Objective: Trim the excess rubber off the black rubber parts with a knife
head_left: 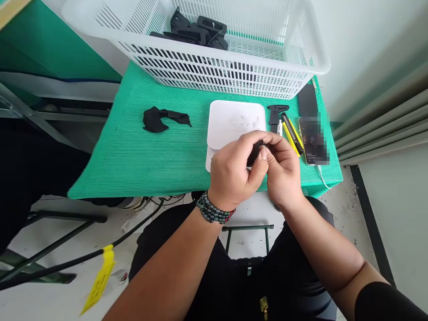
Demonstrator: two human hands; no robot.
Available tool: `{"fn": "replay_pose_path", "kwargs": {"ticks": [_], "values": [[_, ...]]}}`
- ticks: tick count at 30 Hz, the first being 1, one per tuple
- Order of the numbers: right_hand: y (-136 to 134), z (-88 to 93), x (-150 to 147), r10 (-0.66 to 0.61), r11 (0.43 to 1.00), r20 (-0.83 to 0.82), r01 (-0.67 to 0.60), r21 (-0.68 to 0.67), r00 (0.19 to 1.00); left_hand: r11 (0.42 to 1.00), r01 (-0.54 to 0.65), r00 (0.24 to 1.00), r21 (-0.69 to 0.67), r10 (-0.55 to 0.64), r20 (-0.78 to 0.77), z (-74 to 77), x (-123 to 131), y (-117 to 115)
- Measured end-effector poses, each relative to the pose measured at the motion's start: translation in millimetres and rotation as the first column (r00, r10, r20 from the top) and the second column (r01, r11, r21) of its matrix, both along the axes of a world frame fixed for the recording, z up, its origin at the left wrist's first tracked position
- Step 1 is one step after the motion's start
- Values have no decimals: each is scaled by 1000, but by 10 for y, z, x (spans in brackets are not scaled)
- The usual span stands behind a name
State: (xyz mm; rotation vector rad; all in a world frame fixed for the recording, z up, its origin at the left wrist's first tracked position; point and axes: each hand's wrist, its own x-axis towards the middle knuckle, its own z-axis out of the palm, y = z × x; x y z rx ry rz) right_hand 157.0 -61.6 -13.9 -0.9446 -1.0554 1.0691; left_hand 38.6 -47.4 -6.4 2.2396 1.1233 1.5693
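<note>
Right now my left hand (234, 174) and right hand (284, 171) are both closed on a small black part (256, 152), pinched between thumbs and fingertips above the near edge of the white scale (236, 118) on the desk (150, 156). Just beyond lie a yellow utility knife (292, 133) and a phone (312, 141), and farthest stands a white basket (217, 73).

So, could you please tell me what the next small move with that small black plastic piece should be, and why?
Probably shift the small black plastic piece fully into the left hand: that hand and the right hand both pinch it at the near edge of the white square tray, so neither is free for the yellow utility knife lying just right of them.
</note>
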Motion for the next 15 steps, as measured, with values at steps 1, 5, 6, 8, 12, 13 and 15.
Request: {"fn": "replay_pose_path", "kwargs": {"ticks": [1, 5, 6, 8, 12, 13, 15], "values": [[-8, -3, -14, -2, 1000, -5, 2, -4, 1000, 1000, -4, 1000, 3, 4, 0, -2, -3, -2], [-19, -19, -67, -3, 1000, 0, 3, -6, 1000, 1000, -12, 1000, 9, 12, -5, -11, -21, 1], [-19, -22, -84, -6, 1000, 1, 6, -3, 1000, 1000, -11, 1000, 9, 11, -10, -13, -28, 7], [-16, -27, -125, -27, 1000, -8, 27, 4, 1000, 1000, -10, 1000, 7, 11, -25, -15, -45, 23], [-24, -22, -217, -83, 996, -48, 83, 11, 995, 1000, -19, 999, -11, 19, -51, -16, -80, 48], [-29, -20, -234, -90, 996, -51, 91, 8, 995, 1000, -21, 998, -16, 20, -58, -15, -88, 49], [-40, -17, -258, -98, 995, -41, 98, 2, 994, 1000, -19, 997, -24, 17, -71, -15, -101, 45]]}}
